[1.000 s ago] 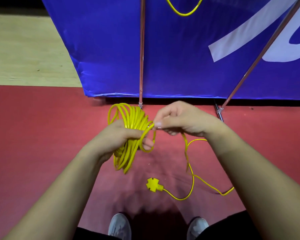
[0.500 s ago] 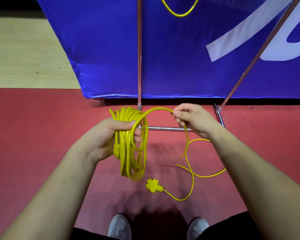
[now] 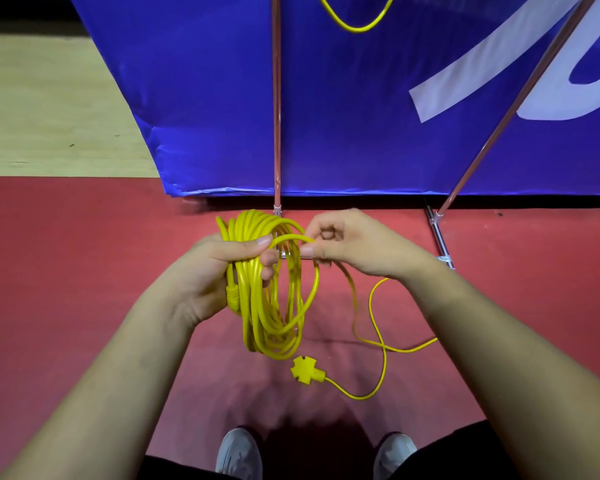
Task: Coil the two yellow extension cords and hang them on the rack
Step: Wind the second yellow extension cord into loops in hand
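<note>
Beyond the hands, the rack [image 3: 276,116] shows a yellow loop [image 3: 355,27] hanging up high, likely the first cord done. The left hand [image 3: 219,271] grips the second cord's coil [image 3: 264,313]; the right hand [image 3: 354,247], just beside, pinches its next turn [image 3: 291,238]. Below them a short tail [image 3: 370,303] and socket [image 3: 305,368] await winding, then hanging.

Upper cord loop [image 3: 359,30], perhaps hanging, leaves the top edge.

Rack poles [image 3: 276,98], banner [image 3: 343,116] block ahead; L/R sides open.
</note>
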{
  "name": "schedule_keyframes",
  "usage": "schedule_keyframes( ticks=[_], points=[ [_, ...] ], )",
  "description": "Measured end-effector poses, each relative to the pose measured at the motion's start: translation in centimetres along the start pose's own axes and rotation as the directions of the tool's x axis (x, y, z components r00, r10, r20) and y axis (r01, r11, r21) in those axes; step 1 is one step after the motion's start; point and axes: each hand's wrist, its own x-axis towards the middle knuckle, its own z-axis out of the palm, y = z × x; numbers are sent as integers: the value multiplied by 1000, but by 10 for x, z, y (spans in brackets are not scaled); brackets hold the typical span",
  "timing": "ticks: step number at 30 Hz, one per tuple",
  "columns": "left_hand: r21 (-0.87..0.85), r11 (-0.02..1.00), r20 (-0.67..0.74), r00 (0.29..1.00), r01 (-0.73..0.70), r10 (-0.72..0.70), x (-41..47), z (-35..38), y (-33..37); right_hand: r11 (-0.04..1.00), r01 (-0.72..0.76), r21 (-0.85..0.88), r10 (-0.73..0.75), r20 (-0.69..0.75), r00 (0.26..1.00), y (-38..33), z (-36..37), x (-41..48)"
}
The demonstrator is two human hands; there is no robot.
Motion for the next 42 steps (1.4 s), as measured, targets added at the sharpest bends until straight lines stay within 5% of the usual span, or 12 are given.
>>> schedule_keyframes(
  ticks=[4,7,10,17,27,31,35,42],
  points=[
    [-103,993,-15,998,-57,56,-4,-9,9,943,-251,-220,288,160,944,63,-18,-9],
    [-12,999,-60,997,-41,41,-8,-18,14,913,-389,124,389,25,921,90,-20,-16],
    [102,994,-119,993,35,-23,-9,-20,9,860,-303,410,403,-182,897,89,-23,-7],
    [-14,995,-76,992,102,-103,-3,-8,2,858,-50,511,268,-362,893,57,-16,13],
    [77,993,-12,996,89,-88,1,1,-5,991,118,55,-106,-197,975,-4,3,6],
    [47,995,34,996,83,-85,1,0,-7,993,99,57,-91,-127,988,4,-3,5],
    [-13,999,-17,999,51,-51,1,0,-3,971,-53,-234,43,-46,998,40,-13,5],
    [84,996,26,999,27,-30,-5,10,-3,910,-280,-306,165,-355,920,106,-19,7]
  ],
)
